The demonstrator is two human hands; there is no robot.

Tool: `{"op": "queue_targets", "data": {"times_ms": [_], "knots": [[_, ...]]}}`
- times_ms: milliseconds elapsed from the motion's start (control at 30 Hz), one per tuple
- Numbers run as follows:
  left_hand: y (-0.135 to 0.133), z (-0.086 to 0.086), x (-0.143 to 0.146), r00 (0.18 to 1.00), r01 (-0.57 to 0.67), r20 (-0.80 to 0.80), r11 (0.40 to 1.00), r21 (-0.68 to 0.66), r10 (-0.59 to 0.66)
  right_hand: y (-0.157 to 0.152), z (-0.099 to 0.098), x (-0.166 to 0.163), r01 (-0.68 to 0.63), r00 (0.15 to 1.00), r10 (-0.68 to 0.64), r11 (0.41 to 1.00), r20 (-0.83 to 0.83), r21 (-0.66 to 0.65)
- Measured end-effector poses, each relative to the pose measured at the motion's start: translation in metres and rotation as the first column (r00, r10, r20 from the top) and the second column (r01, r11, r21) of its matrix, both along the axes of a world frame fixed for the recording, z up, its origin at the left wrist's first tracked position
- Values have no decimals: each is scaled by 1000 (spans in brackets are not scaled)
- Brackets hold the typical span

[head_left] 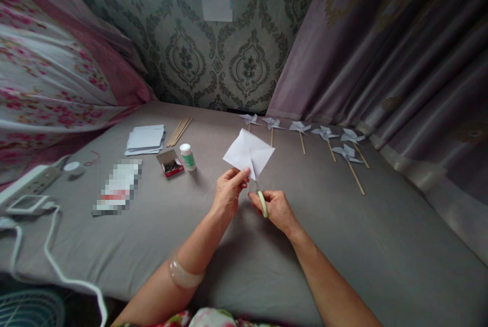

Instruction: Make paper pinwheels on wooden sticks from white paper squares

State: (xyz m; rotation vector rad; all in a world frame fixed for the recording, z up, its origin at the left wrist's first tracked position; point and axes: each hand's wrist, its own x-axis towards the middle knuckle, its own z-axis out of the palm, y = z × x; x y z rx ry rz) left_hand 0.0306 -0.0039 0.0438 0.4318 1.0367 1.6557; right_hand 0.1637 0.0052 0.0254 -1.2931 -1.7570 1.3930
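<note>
The left hand (pixel 229 194) has its thumb and fingers pinched together on the near corner of a white paper square (pixel 251 146), which is held above the bed (pixel 324 245) and turned like a diamond. The right hand (pixel 277 210) has its fingers closed around the pale green handle of the scissors (pixel 263 204), whose blades meet that same corner, just beside the left fingertips; how far the blades stand apart cannot be told. A line runs from the corner toward the middle of the paper, just beyond the left thumb. A bangle (pixel 185 273) circles the left forearm. Left of the hands stands a white bottle (pixel 187 158) with a green label, its print too small to read. It is just beside an open red box (pixel 173 170) with small dark things inside. Nearer the bed's left edge lies a packet (pixel 118 189), its face blurred into blocks and unreadable but for a red band. Toward the far left corner lie a paper stack (pixel 145 139) and wooden sticks (pixel 179 132). Six white pinwheels (pixel 299 127) on sticks run along the far edge toward the far right corner. A power strip (pixel 32 184) sits at the left edge.
</note>
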Motion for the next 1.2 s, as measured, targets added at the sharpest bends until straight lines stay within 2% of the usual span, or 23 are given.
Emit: {"op": "queue_targets", "data": {"times_ms": [300, 667, 867, 933, 1033, 1167, 1200], "knots": [[0, 0, 0, 1000, 28, 2, 1000, 0, -28, 1, -2, 0, -7, 1000, 7, 1000, -8, -15], [2, 2, -4, 985, 21, 171, 1000, -8, -20, 0, 1, 0, -9, 1000, 9, 1000, -6, -18], [2, -1, -4, 973, 55, 225, 998, -24, -48, 0, -2, -1, -33, 998, 28, 995, -48, -97], [3, -1, -5, 983, 42, 181, 999, -15, -38, 0, -1, -1, -88, 995, 80, 985, -59, -149], [5, -4, -9, 996, -22, 83, 1000, 15, 21, 2, 5, 5, -236, 971, 236, 951, -27, -200], [11, -9, -18, 996, -90, 12, 995, 42, 90, 10, 19, 27, -396, 889, 436, 886, 141, -243], [12, -11, -20, 995, -97, 2, 994, 43, 97, 12, 22, 33, -383, 873, 438, 888, 213, -257]]}}
